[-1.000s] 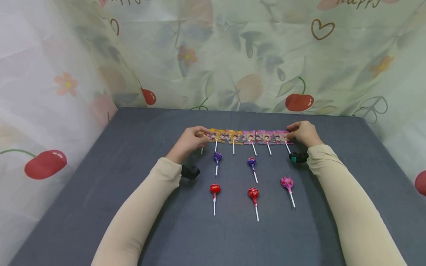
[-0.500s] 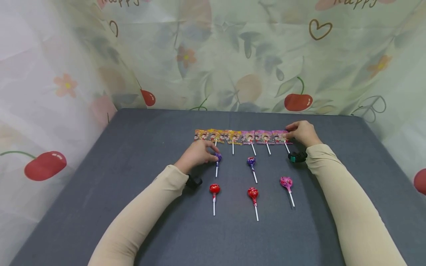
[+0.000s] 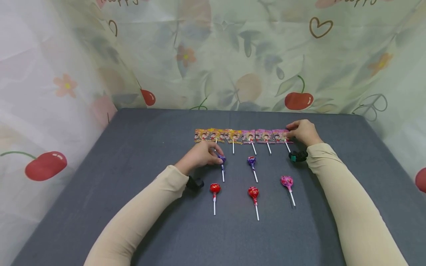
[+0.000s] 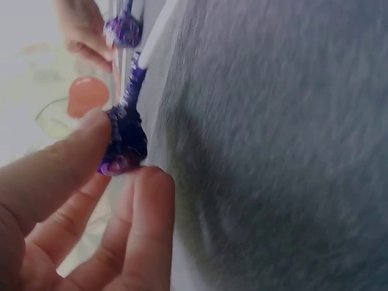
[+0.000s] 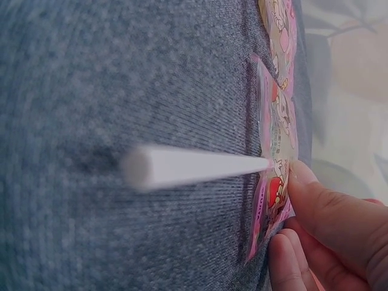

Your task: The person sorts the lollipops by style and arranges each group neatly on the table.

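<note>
My left hand (image 3: 201,155) pinches the round head of a purple-wrapped lollipop (image 4: 127,142) between thumb and fingertips, its white stick pointing toward me in the head view. At the right end of a row of flat-wrapped lollipops, my right hand (image 3: 304,133) pinches the edge of a pink flat wrapper (image 5: 282,124). That lollipop's white stick (image 5: 200,167) points toward the right wrist camera. The yellow flat-wrapped lollipops (image 3: 234,136) form the left half of the row. Just right of my left hand lies a second purple lollipop (image 3: 252,161).
Nearer to me lie a red lollipop (image 3: 215,188), another red one (image 3: 253,193) and a pink round one (image 3: 287,181). All are on a dark grey tabletop (image 3: 159,236). A patterned curtain (image 3: 233,59) hangs behind the table's far edge.
My left hand has left the row's left end, come nearer to me and taken hold of the purple lollipop, shifting it slightly right and nearer. The right hand stays at the row's right end.
</note>
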Demonstrator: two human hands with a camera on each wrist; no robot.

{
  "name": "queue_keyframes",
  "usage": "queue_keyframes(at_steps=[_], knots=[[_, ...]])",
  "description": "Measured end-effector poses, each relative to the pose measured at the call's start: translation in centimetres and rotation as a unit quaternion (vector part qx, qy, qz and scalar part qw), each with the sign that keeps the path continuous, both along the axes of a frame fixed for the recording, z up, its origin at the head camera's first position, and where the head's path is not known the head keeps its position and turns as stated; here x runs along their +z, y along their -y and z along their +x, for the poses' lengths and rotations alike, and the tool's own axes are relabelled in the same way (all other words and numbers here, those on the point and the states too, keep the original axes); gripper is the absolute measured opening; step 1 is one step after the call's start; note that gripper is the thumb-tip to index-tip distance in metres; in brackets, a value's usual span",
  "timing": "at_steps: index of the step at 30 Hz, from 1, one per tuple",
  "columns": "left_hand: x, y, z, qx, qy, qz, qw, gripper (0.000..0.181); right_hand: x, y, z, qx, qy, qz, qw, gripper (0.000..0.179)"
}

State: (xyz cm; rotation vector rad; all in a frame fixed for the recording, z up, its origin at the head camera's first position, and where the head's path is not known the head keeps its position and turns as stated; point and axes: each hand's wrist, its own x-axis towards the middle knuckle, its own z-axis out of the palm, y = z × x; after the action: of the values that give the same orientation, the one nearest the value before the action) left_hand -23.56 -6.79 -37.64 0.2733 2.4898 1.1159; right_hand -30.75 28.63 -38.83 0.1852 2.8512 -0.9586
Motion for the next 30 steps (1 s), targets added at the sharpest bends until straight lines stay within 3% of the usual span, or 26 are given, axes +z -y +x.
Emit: queue_keyframes(at_steps=[7, 20, 30], knots=[[-0.49, -0.22, 0.3, -0.025, 0.037, 0.021, 0.9988, 0.019, 0.09, 0.21, -0.08, -0.006, -0.002, -0.002, 1.0, 0.039], [-0.9, -0.47, 0.27, -0.049, -0.007, -0.03, 0.9983, 0.02, 0.44, 0.33, -0.02, 0.003, -0.004, 0.008, 1.0, 0.039], [-0.81, -0.69, 0.43, -0.046, 0.008, -0.031, 0.9984, 0.021, 0.03, 0.19, 0.06, 0.009, -0.022, 0.008, 0.9997, 0.045]])
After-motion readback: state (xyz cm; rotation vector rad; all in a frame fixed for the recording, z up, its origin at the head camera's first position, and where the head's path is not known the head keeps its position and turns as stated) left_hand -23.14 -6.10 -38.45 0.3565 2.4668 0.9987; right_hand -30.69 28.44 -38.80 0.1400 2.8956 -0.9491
